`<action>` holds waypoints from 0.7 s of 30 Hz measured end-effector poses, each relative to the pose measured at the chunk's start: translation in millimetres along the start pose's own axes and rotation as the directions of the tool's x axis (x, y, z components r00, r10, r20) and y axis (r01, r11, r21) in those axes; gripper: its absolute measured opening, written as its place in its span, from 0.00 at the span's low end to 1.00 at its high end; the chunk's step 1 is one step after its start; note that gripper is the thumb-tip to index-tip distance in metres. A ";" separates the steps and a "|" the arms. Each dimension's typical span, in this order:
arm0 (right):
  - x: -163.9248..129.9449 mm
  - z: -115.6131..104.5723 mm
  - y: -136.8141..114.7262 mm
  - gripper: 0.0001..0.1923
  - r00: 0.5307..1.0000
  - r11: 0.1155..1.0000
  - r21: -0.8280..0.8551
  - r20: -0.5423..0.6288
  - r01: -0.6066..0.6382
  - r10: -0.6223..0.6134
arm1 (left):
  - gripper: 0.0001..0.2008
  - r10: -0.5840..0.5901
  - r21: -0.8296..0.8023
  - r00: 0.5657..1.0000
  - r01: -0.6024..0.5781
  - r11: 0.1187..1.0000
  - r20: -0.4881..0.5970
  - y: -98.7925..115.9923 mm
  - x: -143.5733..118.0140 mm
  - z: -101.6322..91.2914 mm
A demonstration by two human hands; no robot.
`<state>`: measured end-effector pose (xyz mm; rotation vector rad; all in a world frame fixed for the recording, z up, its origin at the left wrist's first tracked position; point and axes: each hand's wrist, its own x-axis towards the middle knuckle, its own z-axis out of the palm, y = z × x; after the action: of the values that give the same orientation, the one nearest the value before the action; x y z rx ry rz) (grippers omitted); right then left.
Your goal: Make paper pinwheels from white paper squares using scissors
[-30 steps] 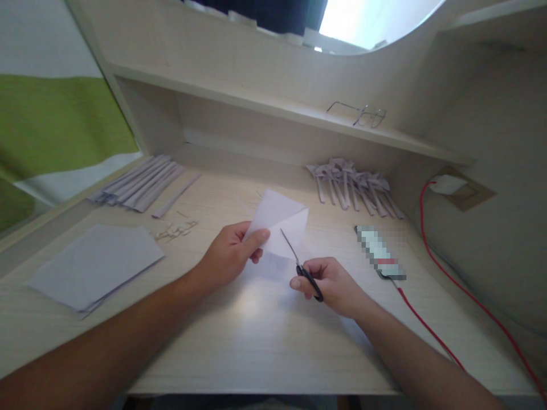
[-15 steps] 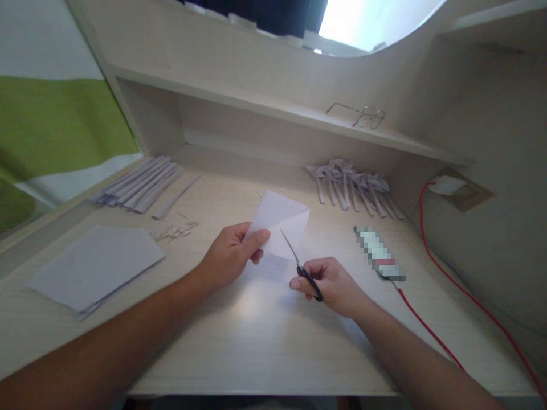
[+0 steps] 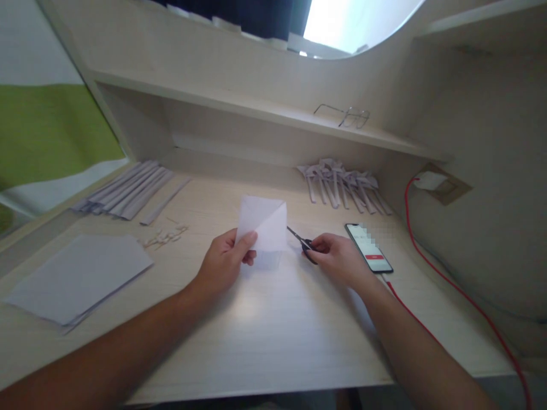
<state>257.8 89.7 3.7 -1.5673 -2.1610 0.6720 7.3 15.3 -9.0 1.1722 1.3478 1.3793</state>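
Note:
My left hand (image 3: pixel 228 256) pinches a white sheet of paper (image 3: pixel 265 222) by its lower left part, thumb on top. A diagonal crease runs across the paper, which is held above the desk. To its right, my right hand (image 3: pixel 335 256) grips a pair of black-handled scissors (image 3: pixel 306 243) by the handles. The blades look closed and point left, their tip close to the paper's right edge; whether they touch it I cannot tell.
A stack of white paper (image 3: pixel 81 279) lies at left, near small cotton-swab-like pieces (image 3: pixel 166 234). Rolled paper strips (image 3: pixel 123 191) lie behind. Paper pinwheel-like shapes (image 3: pixel 342 181) sit at the back right. A phone (image 3: pixel 370 250) with a red cable (image 3: pixel 412 313) rests right; glasses (image 3: pixel 352 117) lie on the shelf.
The scissors have moved from in front of the paper to beside its right edge and now point more to the left. The paper has turned slightly, and the camera view has shifted.

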 end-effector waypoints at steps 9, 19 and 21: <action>4.5 2.0 5.8 0.07 0.999 0.994 -0.112 -0.043 -0.020 0.015 | 0.20 -0.020 0.143 0.999 0.015 0.990 0.032 4.0 -0.1 -5.0; 0.1 -17.6 13.9 0.10 0.994 0.977 -0.187 0.064 0.101 -0.090 | 0.20 -0.027 0.079 0.999 0.024 0.997 0.037 0.1 -0.2 -0.1; -0.5 -24.7 15.1 0.11 0.990 0.969 -0.204 0.052 0.142 -0.135 | 0.20 -0.022 0.072 0.999 0.020 0.997 0.027 -0.4 -0.1 1.1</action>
<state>283.4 97.0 14.9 -1.4943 -2.4083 0.4467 8.4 15.4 -9.4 1.2168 1.3961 1.3041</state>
